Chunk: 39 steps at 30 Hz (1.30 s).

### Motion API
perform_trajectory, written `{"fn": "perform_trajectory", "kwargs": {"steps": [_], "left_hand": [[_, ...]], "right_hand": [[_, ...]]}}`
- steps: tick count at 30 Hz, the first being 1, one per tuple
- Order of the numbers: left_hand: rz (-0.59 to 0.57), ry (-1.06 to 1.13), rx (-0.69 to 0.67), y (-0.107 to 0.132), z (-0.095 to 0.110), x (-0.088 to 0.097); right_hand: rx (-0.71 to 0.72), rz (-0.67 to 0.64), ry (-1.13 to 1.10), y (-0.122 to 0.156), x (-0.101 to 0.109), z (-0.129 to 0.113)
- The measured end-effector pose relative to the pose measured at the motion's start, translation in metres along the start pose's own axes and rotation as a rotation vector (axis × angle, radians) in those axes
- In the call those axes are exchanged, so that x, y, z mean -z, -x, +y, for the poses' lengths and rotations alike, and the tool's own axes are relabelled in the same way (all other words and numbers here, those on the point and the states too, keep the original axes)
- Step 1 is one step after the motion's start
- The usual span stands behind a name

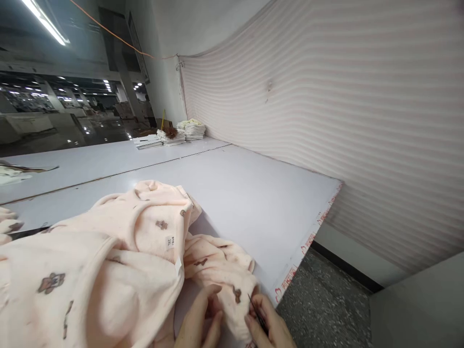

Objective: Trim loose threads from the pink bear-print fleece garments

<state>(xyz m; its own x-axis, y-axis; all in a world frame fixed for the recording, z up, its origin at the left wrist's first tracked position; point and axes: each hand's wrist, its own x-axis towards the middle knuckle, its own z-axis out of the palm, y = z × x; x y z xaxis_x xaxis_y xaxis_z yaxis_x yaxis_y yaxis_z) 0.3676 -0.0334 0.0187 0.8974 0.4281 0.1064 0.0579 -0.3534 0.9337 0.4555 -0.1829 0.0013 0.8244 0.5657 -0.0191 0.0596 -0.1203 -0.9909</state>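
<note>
A pale pink fleece garment with brown bear prints lies bunched on the table, and its sleeve reaches toward me at the lower middle. My left hand is curled at the sleeve's left edge, thumb and fingers on the cloth. On the sleeve's right side, my right hand is closed around small dark thread snips, whose thin tip points up and left. Most of the snips is hidden by the fingers. A size label shows inside the garment's neck. More matching pink cloth fills the lower left.
The white tabletop ends in a red-printed edge at the right, with speckled floor below. Folded white stacks stand at the far end. A striped cloth covers the wall beside the table.
</note>
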Motion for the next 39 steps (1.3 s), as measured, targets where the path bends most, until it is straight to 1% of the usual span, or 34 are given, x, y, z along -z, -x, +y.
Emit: {"fn": "perform_trajectory", "kwargs": {"steps": [1, 3, 4, 5, 6, 7, 8, 9, 11, 12, 13, 15, 18, 20, 22, 24, 29, 32, 35, 39], "left_hand": [[-0.044, 0.004, -0.022, 0.000, 0.004, 0.000], [-0.134, 0.040, -0.006, 0.000, 0.007, -0.002], [-0.147, 0.069, 0.014, 0.001, 0.007, -0.003], [-0.130, 0.105, 0.029, 0.003, 0.005, -0.004], [-0.090, 0.140, 0.033, 0.005, 0.002, -0.005], [-0.052, 0.165, 0.026, 0.007, -0.002, -0.005], [-0.034, 0.185, 0.021, 0.009, -0.006, -0.004], [-0.032, 0.208, 0.024, 0.012, -0.009, -0.002], [-0.034, 0.252, 0.057, 0.016, -0.015, 0.002], [-0.039, 0.266, 0.072, 0.017, -0.017, 0.004], [-0.043, 0.273, 0.079, 0.018, -0.019, 0.006], [-0.056, 0.259, 0.086, 0.020, -0.019, 0.008], [-0.070, 0.211, 0.082, 0.022, -0.018, 0.008], [-0.030, 0.196, 0.055, 0.023, -0.018, 0.006], [0.032, 0.196, 0.022, 0.024, -0.019, 0.004], [0.063, 0.207, 0.013, 0.024, -0.020, 0.002], [0.025, 0.206, 0.021, 0.025, -0.021, 0.002], [0.005, 0.212, 0.011, 0.026, -0.020, 0.003], [0.006, 0.246, 0.024, 0.027, -0.018, 0.004], [0.002, 0.292, 0.065, 0.028, -0.017, 0.003]], "right_hand": [[-0.002, -0.091, -0.014, -0.001, 0.004, -0.007], [0.007, -0.221, -0.072, -0.001, 0.007, -0.017], [0.016, -0.283, -0.104, 0.000, 0.006, -0.019], [0.022, -0.335, -0.121, 0.002, 0.006, -0.021], [0.025, -0.360, -0.112, 0.004, 0.006, -0.022], [0.026, -0.351, -0.073, 0.007, 0.007, -0.022], [0.029, -0.308, -0.009, 0.010, 0.010, -0.023], [0.041, -0.238, 0.076, 0.013, 0.015, -0.026], [0.109, -0.105, 0.264, 0.017, 0.025, -0.033], [0.163, -0.078, 0.347, 0.018, 0.029, -0.038], [0.217, -0.075, 0.419, 0.018, 0.033, -0.043], [0.298, -0.113, 0.535, 0.016, 0.034, -0.052], [0.387, -0.155, 0.645, 0.009, 0.026, -0.057], [0.412, -0.160, 0.675, 0.005, 0.019, -0.058], [0.410, -0.165, 0.662, 0.004, 0.015, -0.058], [0.409, -0.178, 0.634, 0.003, 0.014, -0.059], [0.423, -0.209, 0.588, 0.003, 0.016, -0.058], [0.428, -0.178, 0.566, 0.006, 0.017, -0.049], [0.441, -0.150, 0.594, 0.009, 0.017, -0.043], [0.465, -0.173, 0.595, 0.010, 0.015, -0.049]]}}
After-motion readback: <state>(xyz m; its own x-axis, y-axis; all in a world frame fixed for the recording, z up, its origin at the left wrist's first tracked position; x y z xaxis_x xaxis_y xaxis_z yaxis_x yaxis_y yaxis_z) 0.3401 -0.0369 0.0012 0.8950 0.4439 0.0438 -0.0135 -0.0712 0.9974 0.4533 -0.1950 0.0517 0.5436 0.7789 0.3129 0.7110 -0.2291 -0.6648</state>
